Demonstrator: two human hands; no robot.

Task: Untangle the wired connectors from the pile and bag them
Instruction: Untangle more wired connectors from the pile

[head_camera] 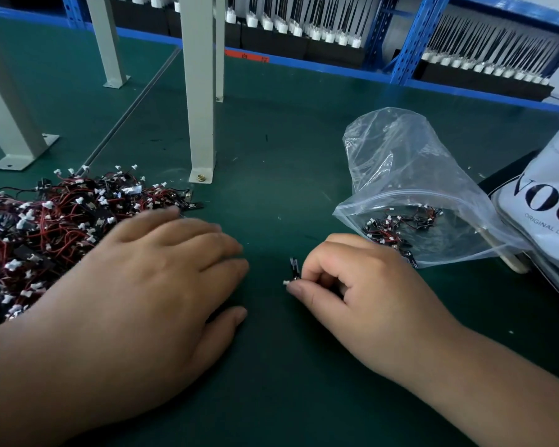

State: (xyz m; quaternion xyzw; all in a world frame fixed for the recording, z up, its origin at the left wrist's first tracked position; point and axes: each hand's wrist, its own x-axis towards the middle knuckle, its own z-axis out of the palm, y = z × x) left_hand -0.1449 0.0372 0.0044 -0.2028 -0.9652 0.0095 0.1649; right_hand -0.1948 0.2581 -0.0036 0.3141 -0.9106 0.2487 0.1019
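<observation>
Two hands over mat [271,156], left hand [149,279] flat (fingers [207,250] straight) beside pile [46,221], right hand [362,285] pinching connector [294,269]

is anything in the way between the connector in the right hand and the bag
Nothing visible does. The right hand pinches the connector over bare green mat, and the mat between it and the plastic bag carries nothing. The left hand and the pile lie on the other side.
</observation>
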